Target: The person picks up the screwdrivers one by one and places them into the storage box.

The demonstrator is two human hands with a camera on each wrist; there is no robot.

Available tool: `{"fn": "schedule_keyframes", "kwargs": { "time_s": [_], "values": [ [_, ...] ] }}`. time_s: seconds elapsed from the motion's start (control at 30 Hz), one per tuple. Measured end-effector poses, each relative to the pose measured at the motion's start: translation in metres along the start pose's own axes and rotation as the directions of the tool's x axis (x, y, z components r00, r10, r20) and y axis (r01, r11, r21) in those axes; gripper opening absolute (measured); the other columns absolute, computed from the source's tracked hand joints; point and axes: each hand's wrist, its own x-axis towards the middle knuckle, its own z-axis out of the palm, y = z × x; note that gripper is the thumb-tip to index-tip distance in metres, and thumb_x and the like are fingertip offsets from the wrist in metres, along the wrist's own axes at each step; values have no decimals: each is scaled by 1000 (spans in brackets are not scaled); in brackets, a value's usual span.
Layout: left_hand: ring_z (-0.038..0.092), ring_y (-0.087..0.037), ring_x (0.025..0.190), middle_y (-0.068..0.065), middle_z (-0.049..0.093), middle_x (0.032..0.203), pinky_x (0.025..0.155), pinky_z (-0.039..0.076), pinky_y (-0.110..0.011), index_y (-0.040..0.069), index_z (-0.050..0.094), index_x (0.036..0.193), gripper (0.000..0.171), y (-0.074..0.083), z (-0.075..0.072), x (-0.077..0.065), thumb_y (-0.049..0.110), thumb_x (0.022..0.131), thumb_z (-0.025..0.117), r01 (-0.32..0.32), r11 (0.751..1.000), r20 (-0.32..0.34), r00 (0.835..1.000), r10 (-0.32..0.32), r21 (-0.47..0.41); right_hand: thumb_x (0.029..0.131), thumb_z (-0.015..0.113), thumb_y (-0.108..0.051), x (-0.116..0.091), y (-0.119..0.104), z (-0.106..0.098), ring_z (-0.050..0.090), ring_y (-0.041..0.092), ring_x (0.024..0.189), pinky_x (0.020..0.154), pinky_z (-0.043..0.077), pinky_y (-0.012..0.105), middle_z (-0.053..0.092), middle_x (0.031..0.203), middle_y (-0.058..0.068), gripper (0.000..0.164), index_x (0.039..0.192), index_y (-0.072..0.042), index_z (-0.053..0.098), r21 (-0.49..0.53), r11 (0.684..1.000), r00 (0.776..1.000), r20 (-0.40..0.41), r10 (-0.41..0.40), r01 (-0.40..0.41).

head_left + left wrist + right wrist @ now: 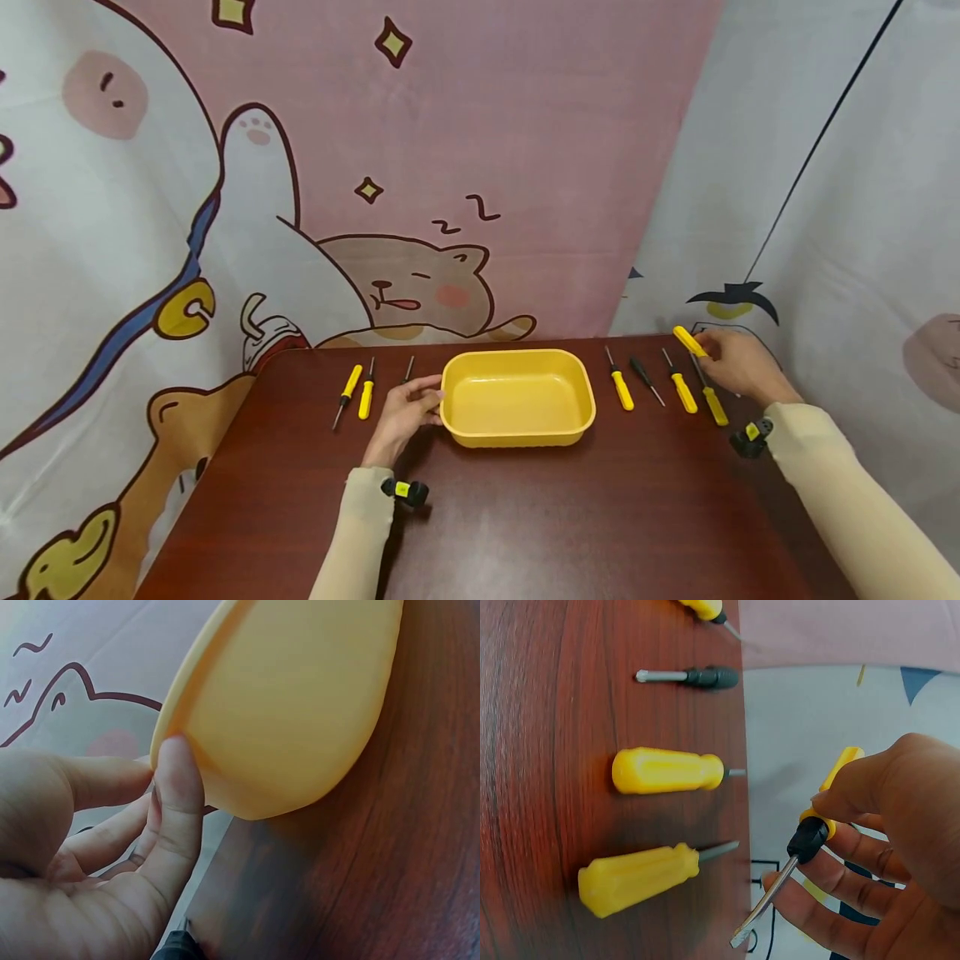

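Observation:
My left hand [405,412] pinches the left rim of a yellow plastic tray [517,439], thumb inside and fingers outside in the left wrist view. The tray rests on the table. At the far right, my right hand [738,364] holds a screwdriver [810,838] by its yellow handle, off the table; its flat metal tip points down in the right wrist view. Below that hand lies a yellow-handled screwdriver [714,406]. Beside it are another yellow one [683,392], a dark-handled one [646,381] and a further yellow one [622,390].
Left of the tray lie two yellow-handled screwdrivers [366,398]. A metal shaft [408,368] shows behind my left hand, its handle hidden in the head view. The brown table [525,525] ends against a cartoon-printed curtain [562,167].

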Motion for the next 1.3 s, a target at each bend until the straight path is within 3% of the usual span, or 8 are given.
{"fn": "schedule_keyframes", "kwargs": {
  "time_s": [0.23,0.8,1.03,1.3],
  "values": [
    [68,-20,73,-21,69,112,70,64,-31,11,69,130,34,2,0,-1,8,97,70,3,1000,-1,1000,-3,1,95,65,-9,-2,-13,-1,64,35,90,66,62,38,62,118,32,43,134,7,55,18,1000,1000,8,-10,10],
    [67,-20,73,-22,68,111,70,64,-32,9,68,131,34,4,-2,-1,9,97,70,-15,1000,7,1000,15,-3,95,64,-11,-10,-44,-7,65,33,88,67,62,40,63,119,30,40,132,5,57,37,997,997,7,-73,73],
    [67,-20,73,-24,68,114,72,64,-33,10,68,131,34,3,-2,-2,9,97,70,-14,1000,8,1000,14,-3,95,65,-10,-13,-53,-5,64,30,86,64,59,37,65,115,27,39,130,4,60,31,990,990,-20,-138,139],
    [68,-19,72,-24,68,114,69,64,-32,7,67,132,35,1,-1,-3,9,98,69,-10,1000,14,1000,10,-10,96,65,-11,-18,-66,-7,64,37,100,80,60,52,64,123,27,42,134,4,58,27,986,987,-15,-163,163]
  ]
}}
